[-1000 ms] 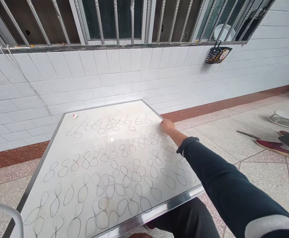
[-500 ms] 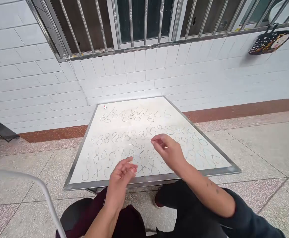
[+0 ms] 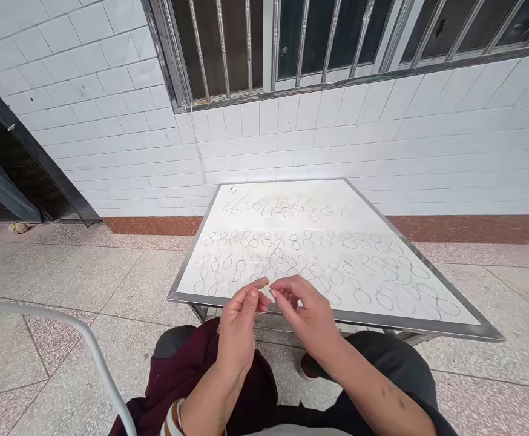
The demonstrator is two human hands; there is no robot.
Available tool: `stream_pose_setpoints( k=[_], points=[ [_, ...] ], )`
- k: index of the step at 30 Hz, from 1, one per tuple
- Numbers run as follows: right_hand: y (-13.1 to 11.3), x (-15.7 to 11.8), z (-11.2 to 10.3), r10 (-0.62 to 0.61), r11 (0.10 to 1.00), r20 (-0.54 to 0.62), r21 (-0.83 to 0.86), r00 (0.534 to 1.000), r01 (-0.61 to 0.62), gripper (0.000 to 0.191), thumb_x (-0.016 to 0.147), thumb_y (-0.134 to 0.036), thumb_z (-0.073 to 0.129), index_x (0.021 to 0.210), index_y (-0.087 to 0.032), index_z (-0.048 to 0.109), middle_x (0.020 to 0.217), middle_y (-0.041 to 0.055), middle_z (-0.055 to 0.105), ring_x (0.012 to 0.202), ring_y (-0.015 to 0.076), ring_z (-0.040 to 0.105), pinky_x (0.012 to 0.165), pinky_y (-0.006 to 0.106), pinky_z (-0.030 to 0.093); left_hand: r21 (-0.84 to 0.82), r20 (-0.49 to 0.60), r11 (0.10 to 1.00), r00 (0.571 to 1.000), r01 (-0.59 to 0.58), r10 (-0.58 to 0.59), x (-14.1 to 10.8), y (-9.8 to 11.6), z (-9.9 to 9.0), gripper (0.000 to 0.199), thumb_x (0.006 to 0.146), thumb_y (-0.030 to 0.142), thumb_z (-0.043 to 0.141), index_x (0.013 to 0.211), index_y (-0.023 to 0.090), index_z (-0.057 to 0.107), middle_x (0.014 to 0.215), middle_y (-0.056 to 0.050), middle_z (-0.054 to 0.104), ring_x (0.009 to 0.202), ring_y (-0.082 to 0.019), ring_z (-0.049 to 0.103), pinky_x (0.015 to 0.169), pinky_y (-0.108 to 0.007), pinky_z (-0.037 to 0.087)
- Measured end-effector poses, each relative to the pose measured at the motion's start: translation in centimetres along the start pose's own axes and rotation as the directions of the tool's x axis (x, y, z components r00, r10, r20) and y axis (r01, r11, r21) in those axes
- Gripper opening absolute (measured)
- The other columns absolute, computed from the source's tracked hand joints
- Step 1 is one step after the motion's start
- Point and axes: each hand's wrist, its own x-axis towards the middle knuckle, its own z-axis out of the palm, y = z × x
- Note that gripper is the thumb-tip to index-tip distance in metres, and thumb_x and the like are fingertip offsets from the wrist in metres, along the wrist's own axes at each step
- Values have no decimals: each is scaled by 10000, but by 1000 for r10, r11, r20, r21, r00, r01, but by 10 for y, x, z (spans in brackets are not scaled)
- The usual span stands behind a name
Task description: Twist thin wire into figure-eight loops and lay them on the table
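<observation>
Both my hands meet over the front edge of a white board table (image 3: 255,221) with a grey metal rim. My left hand (image 3: 246,312) is closed, thumb against fingers, on a thin wire loop (image 3: 267,310) that hangs just below the fingertips. My right hand (image 3: 303,306) is pinched close beside it, fingertips almost touching the left ones; what it grips is too small to make out. Rows of thin wire figure-eight loops (image 3: 295,242) lie across the board, with single-loop pieces (image 3: 348,212) towards the back.
A small red and white item (image 3: 233,190) lies at the board's back left corner. Behind the board stands a white tiled wall (image 3: 255,145) with a barred window. A curved grey tube (image 3: 87,339) rises at the left. My legs are under the front edge.
The view has turned left. My hands have come together from apart, and my left fingers have closed. A thin loop now shows between them.
</observation>
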Motion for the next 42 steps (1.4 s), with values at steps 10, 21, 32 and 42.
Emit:
stream_pose_setpoints(
  k=[10,21,32,42],
  points=[
    [-11,-12,5,-72,997,-30,-3,997,72,100,905,-172,543,860,-223,617,759,-2,634,657,129,566,570,236,451,-152,-36,988,999,5,-11,-12,-2,-2,274,878,387,632,1003,171,746,716,-11,552,703,-109,463,702,-238,384],
    [-8,-19,1,70,970,52,228,996,-80,75,885,-284,601,908,-231,650,813,20,637,685,141,566,598,262,451,-81,-69,997,998,-9,4,-19,-6,-7,244,847,371,667,963,175,755,709,-6,575,694,-102,478,683,-231,394],
    [-9,-16,-13,322,587,211,720,923,-369,157,906,-371,610,930,-235,686,768,-6,621,609,91,515,596,238,443,85,34,996,999,25,-28,-29,-8,-9,225,866,359,639,914,174,758,762,-33,657,643,-97,482,610,-235,381],
    [-10,-20,-11,336,537,151,780,930,-320,115,910,-337,614,924,-233,662,965,22,690,652,88,569,530,196,460,-68,9,992,994,109,-108,-35,-13,-1,194,777,282,750,944,185,740,865,-48,728,753,-113,582,714,-237,431]
  ],
)
